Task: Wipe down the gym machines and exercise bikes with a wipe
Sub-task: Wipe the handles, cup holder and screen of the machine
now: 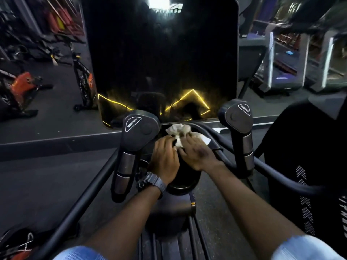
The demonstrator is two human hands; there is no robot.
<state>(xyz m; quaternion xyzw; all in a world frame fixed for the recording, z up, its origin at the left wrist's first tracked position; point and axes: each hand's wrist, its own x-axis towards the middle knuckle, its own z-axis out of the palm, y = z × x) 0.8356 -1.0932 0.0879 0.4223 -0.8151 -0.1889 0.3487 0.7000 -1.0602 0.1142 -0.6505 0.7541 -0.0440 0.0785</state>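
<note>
Where the two bare forearms reach forward out of pale blue short sleeves (304, 248), both hands meet at the middle of a black exercise machine (180, 177). The left hand (165, 158), with a dark grey wristwatch (152, 182) on its wrist, lies palm down with fingers curled onto the near edge of a crumpled white paper wipe (179, 132). The right hand (199, 152) lies just beside it, fingers extended and flat, pressing on the same wipe; the fingertips of the two hands almost touch. The wipe is bunched on the dark curved surface just beyond the fingers, right below the bottom edge of the console, and part of it spreads out past the right hand's fingers.

Left of the left hand stands a black and grey upright handle with a rounded head marked RESISTANCE (137, 132). Right of the right hand stands a matching handle with the same label (238, 121). Black tubular bars (78, 199) run back from both handles on the outer side of each arm.

Beyond the hands rises a large glossy black console screen (161, 59), dark except for thin yellow zigzag lines (187, 98) near its lower edge and a bright reflection at its top.

Far to the left of the hands, black and orange exercise bikes (22, 87) stand on a dark floor (56, 109). Far to the right are treadmills with pale upright frames (281, 72), blurred.
</note>
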